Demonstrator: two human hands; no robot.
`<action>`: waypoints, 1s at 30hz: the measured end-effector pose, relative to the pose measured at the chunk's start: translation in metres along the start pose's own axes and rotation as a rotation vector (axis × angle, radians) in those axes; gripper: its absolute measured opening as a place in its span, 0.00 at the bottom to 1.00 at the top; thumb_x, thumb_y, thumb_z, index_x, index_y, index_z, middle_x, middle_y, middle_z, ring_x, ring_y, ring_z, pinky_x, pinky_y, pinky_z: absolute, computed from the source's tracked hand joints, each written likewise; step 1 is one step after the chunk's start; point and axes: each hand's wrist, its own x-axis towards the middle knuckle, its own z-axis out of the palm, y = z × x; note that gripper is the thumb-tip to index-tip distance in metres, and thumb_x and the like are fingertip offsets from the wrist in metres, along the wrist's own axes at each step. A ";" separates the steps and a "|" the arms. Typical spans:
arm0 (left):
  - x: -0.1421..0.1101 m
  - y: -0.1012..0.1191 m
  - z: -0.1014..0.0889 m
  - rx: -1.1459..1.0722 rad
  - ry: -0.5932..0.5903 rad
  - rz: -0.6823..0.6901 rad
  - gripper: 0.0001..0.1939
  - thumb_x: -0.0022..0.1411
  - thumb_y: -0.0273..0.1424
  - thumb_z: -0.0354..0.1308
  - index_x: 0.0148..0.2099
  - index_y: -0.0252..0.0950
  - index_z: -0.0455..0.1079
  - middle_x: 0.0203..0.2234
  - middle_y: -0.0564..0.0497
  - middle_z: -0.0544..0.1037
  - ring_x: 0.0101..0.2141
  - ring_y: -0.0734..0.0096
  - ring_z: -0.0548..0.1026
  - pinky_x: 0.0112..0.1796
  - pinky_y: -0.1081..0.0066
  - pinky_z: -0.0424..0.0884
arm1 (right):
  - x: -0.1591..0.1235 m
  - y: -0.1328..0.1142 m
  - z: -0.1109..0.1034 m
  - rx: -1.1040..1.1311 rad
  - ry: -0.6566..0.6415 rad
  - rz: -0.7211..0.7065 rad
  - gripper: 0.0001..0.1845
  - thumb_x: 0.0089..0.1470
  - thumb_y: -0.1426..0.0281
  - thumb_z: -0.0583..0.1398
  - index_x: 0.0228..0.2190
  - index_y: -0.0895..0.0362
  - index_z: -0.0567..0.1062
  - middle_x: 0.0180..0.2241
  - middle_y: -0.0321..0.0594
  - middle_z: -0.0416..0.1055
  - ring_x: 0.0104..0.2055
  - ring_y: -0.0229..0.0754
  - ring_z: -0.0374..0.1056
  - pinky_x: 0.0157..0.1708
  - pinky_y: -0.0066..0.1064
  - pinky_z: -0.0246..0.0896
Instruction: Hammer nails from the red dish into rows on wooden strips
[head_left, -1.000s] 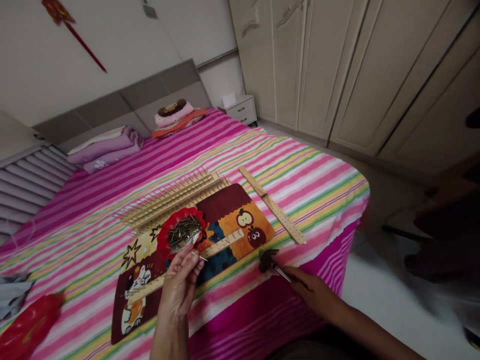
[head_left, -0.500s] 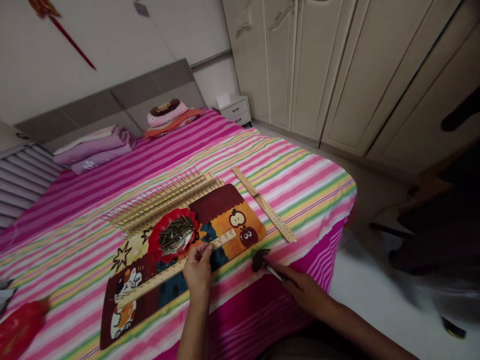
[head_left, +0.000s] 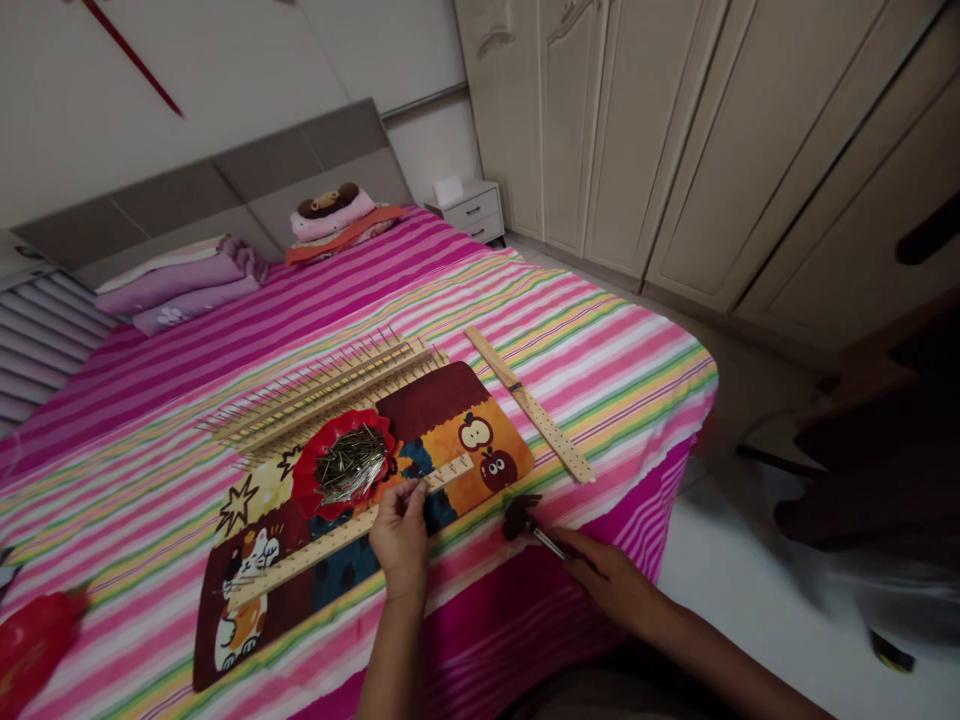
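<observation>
My left hand (head_left: pixel 400 515) is closed in a pinch over a perforated wooden strip (head_left: pixel 315 552); whatever is between the fingertips is too small to make out. Several nails stand upright in the strip's right end, just beyond the fingers. The strip lies slantwise across a patterned mat (head_left: pixel 300 628) printed with a cat and apples. My right hand (head_left: pixel 600 570) is wrapped round the handle of a hammer (head_left: pixel 519 518), its dark head low by the mat's near edge, apart from the strip. Behind my left hand, a red scalloped dish (head_left: pixel 306 480) holds a heap of loose nails (head_left: pixel 352 462).
Wooden strips bristling with nails (head_left: pixel 322 395) lie behind the mat. Another perforated strip (head_left: pixel 551 430) rests to its right on the striped bedspread (head_left: pixel 600 340). A red object (head_left: pixel 37 640) sits at the lower left. Folded bedding (head_left: pixel 187 285) is near the headboard.
The view has shifted slightly. My left hand stays pinched over the strip, and my right hand still holds the hammer in nearly the same place.
</observation>
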 end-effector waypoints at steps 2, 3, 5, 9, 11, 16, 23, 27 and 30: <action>-0.002 -0.002 0.001 0.039 0.005 0.010 0.14 0.46 0.40 0.59 0.33 0.37 0.69 0.26 0.53 0.75 0.30 0.71 0.72 0.37 0.69 0.67 | 0.000 0.000 0.000 0.007 -0.013 0.009 0.23 0.55 0.72 0.51 0.52 0.53 0.70 0.48 0.39 0.74 0.49 0.46 0.69 0.49 0.37 0.64; -0.003 -0.003 0.002 0.056 0.004 0.014 0.13 0.47 0.40 0.59 0.33 0.37 0.69 0.27 0.53 0.75 0.31 0.71 0.72 0.38 0.69 0.67 | 0.000 0.000 0.000 0.005 -0.019 0.011 0.23 0.55 0.72 0.51 0.52 0.53 0.69 0.48 0.39 0.73 0.49 0.45 0.69 0.49 0.37 0.64; -0.006 -0.004 0.004 0.101 0.004 0.023 0.13 0.49 0.41 0.57 0.34 0.38 0.70 0.29 0.52 0.76 0.33 0.69 0.72 0.39 0.68 0.66 | 0.000 0.001 0.001 -0.010 -0.024 0.010 0.23 0.55 0.73 0.51 0.52 0.53 0.69 0.48 0.39 0.73 0.49 0.45 0.69 0.50 0.36 0.64; -0.011 -0.004 0.008 0.251 -0.010 0.134 0.11 0.52 0.40 0.55 0.33 0.39 0.71 0.30 0.51 0.75 0.35 0.67 0.72 0.41 0.68 0.65 | -0.003 -0.002 0.002 -0.025 -0.016 0.007 0.23 0.55 0.73 0.50 0.53 0.53 0.68 0.49 0.39 0.73 0.50 0.45 0.69 0.49 0.36 0.64; -0.012 -0.003 0.009 0.289 -0.009 0.199 0.10 0.53 0.40 0.54 0.33 0.40 0.72 0.30 0.50 0.75 0.35 0.66 0.71 0.41 0.68 0.65 | -0.005 -0.012 0.002 -0.024 -0.012 -0.004 0.23 0.56 0.71 0.51 0.53 0.53 0.68 0.50 0.39 0.72 0.51 0.45 0.68 0.50 0.36 0.63; -0.012 -0.005 0.009 0.293 0.016 0.225 0.09 0.54 0.39 0.54 0.32 0.41 0.71 0.29 0.51 0.75 0.35 0.67 0.72 0.40 0.69 0.65 | 0.004 -0.058 0.003 -0.068 -0.029 -0.083 0.22 0.59 0.66 0.50 0.55 0.49 0.65 0.43 0.36 0.76 0.42 0.42 0.73 0.43 0.32 0.68; -0.013 -0.010 0.006 0.309 0.028 0.186 0.10 0.55 0.38 0.52 0.32 0.39 0.71 0.30 0.50 0.76 0.34 0.68 0.72 0.39 0.70 0.65 | 0.046 -0.113 0.007 -0.225 -0.041 -0.282 0.21 0.59 0.71 0.49 0.53 0.50 0.64 0.42 0.39 0.76 0.40 0.42 0.73 0.39 0.33 0.68; -0.014 -0.009 0.008 0.309 0.014 0.197 0.09 0.55 0.38 0.52 0.31 0.39 0.71 0.29 0.50 0.76 0.33 0.67 0.72 0.37 0.70 0.65 | 0.058 -0.127 0.011 -0.272 -0.053 -0.369 0.21 0.60 0.72 0.48 0.55 0.52 0.62 0.46 0.42 0.73 0.45 0.42 0.71 0.43 0.34 0.66; -0.015 -0.008 0.009 0.307 0.003 0.208 0.09 0.55 0.37 0.52 0.31 0.39 0.70 0.29 0.50 0.76 0.32 0.68 0.72 0.36 0.70 0.65 | 0.062 -0.130 0.016 -0.277 -0.066 -0.425 0.22 0.60 0.72 0.47 0.56 0.52 0.60 0.49 0.43 0.72 0.49 0.42 0.69 0.46 0.35 0.65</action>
